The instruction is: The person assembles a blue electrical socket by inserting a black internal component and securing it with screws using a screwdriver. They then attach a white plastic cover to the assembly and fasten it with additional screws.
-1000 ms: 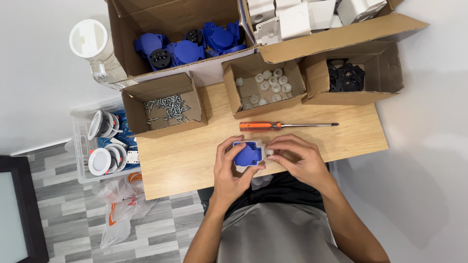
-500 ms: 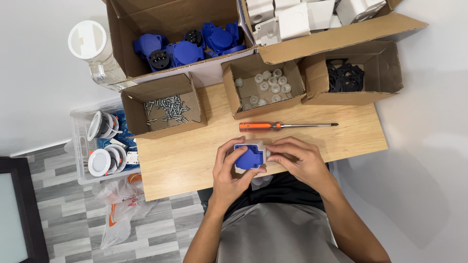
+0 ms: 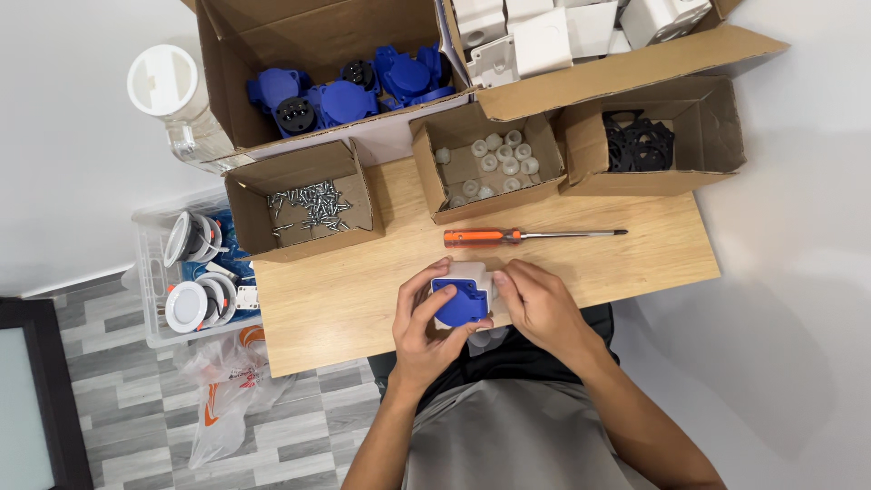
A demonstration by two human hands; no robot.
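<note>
Both of my hands hold one small assembly at the near edge of the wooden table (image 3: pixel 363 290): a blue socket cover (image 3: pixel 461 303) seated on a white box (image 3: pixel 473 273). My left hand (image 3: pixel 426 327) wraps it from the left with the thumb lying over the blue part. My right hand (image 3: pixel 537 307) grips its right side. An orange-handled screwdriver (image 3: pixel 517 236) lies on the table just beyond my hands, its shaft pointing right.
Open cardboard boxes line the far side: screws (image 3: pixel 308 204), white caps (image 3: pixel 494 163), black gaskets (image 3: pixel 640 141), blue socket covers (image 3: pixel 349 91), white boxes (image 3: pixel 544 36). A clear bin with white round fittings (image 3: pixel 195 272) and a plastic bag (image 3: pixel 227 390) sit to the left.
The blue-and-white assembly has turned slightly in my hands and my fingers have shifted around it. Nothing else moved.
</note>
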